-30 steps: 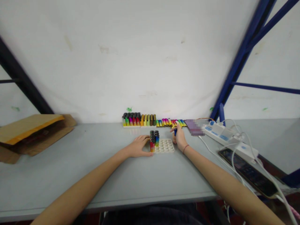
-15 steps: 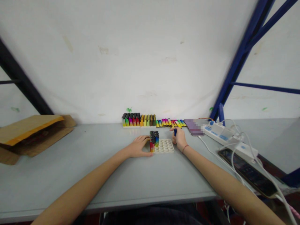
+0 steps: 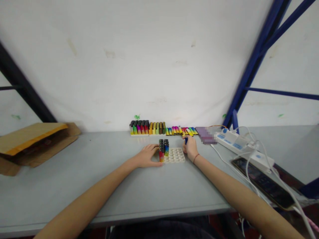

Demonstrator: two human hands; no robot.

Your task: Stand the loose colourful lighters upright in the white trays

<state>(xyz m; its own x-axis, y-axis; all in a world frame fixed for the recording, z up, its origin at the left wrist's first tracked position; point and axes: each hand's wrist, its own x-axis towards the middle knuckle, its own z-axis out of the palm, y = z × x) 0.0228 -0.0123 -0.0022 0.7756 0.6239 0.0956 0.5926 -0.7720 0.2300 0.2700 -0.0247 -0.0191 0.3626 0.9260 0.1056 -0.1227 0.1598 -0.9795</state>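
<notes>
Near the middle of the tabletop [image 3: 119,196], a pale tray [image 3: 177,155] with round holes stands well back from the front edge. Upright lighters [image 3: 161,157] crowd its left end; they overlap too much to count, though a red and yellow one shows at the near left corner. The left hand [image 3: 147,156] curves around that end, thumb by the near left corner and fingers spread apart from it; the fingertips are partly lost behind the lighters, so I cannot tell whether they grip the tray.

The right hand [image 3: 191,147], just beyond the tray's right edge, has its fingers closed on a blue lighter [image 3: 186,140], mostly covered by them. Whether its fingertips touch the loose lighters [image 3: 174,129] behind is unclear; those lie along the back edge of the tabletop. Left of them stand two packed trays [image 3: 139,135], their bases showing as thin pale strips.

Toward the back right corner, a purple flat item [image 3: 202,134] is partly blurred into blocks. White cables [image 3: 221,159] cross a phone [image 3: 264,182] near the right edge, beside a power strip [image 3: 261,160]. A brown paper bag [image 3: 35,136] at the left is cut off, its inside dark.
</notes>
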